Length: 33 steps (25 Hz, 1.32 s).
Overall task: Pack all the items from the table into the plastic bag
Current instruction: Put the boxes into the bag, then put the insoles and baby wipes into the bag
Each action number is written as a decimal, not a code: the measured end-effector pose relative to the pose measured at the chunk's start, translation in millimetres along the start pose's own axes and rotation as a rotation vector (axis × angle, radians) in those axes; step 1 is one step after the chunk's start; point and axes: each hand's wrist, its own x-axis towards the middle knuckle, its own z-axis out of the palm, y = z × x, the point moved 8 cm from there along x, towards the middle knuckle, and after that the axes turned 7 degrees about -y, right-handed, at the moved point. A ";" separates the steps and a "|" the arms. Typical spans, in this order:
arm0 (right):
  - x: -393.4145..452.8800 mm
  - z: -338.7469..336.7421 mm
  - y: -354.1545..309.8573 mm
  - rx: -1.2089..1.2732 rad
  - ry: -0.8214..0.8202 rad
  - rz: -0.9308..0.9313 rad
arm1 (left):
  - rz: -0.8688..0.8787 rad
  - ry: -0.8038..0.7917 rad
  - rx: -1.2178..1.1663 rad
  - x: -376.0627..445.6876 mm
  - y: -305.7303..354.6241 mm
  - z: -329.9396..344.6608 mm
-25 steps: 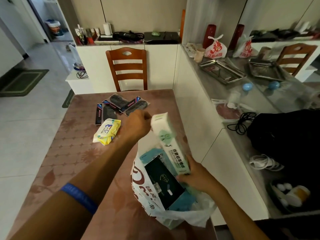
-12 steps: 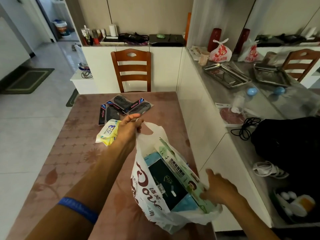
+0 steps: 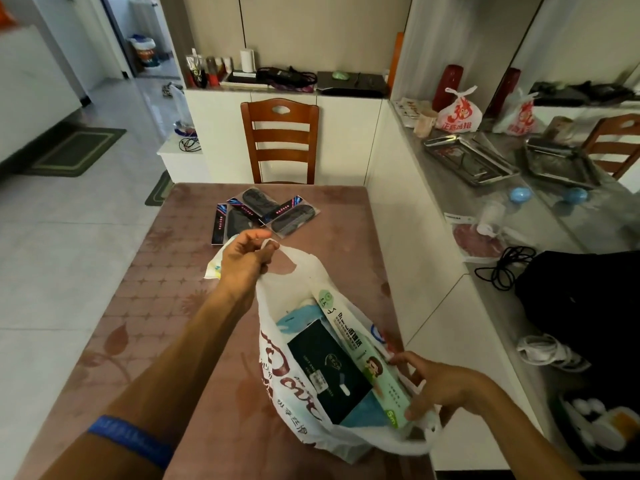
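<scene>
- Progress about halfway by the look of it: several packs already inside the plastic bag (image 3: 298,386), others not yet packed on the table (image 3: 138,306).
- Left to pack, far side of the table: flat dark insole packs (image 3: 263,214) in glossy clear sleeves with coloured strips, fanned and overlapping.
- Just beside the left hand (image 3: 244,261), mostly hidden behind it: soft pale packet (image 3: 216,263) with yellow and blue print, probably tissues; also waiting.
- Left hand raised over the table middle, fingers pressed together around one handle loop of the bag, pulling the mouth up and open.
- Plastic bag thin, white, crinkled, with large red print on the side; standing on the near right part of the table, mouth facing the camera.
- Inside, side by side: flat dark green box (image 3: 329,368) with smooth matte face, over something light blue and soft; long pale green carton (image 3: 363,351), rectangular, printed with text and a cartoon figure, leaning on the right wall of the bag.
- Right hand (image 3: 440,389) at the near right rim, fingers half curled, touching the lower end of the carton and the bag edge; whether really gripping, cannot tell.
</scene>
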 end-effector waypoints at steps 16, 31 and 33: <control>-80.2 -84.4 -122.4 0.543 0.720 -0.502 | 0.047 -0.095 -0.184 -51.9 26.5 -36.8; 27.9 -84.8 -348.9 -0.535 0.806 -0.327 | -0.099 0.087 0.122 82.4 11.2 -116.8; 81.1 -95.9 -368.3 -0.454 0.714 -0.284 | -0.203 0.084 0.213 137.3 -18.3 -138.1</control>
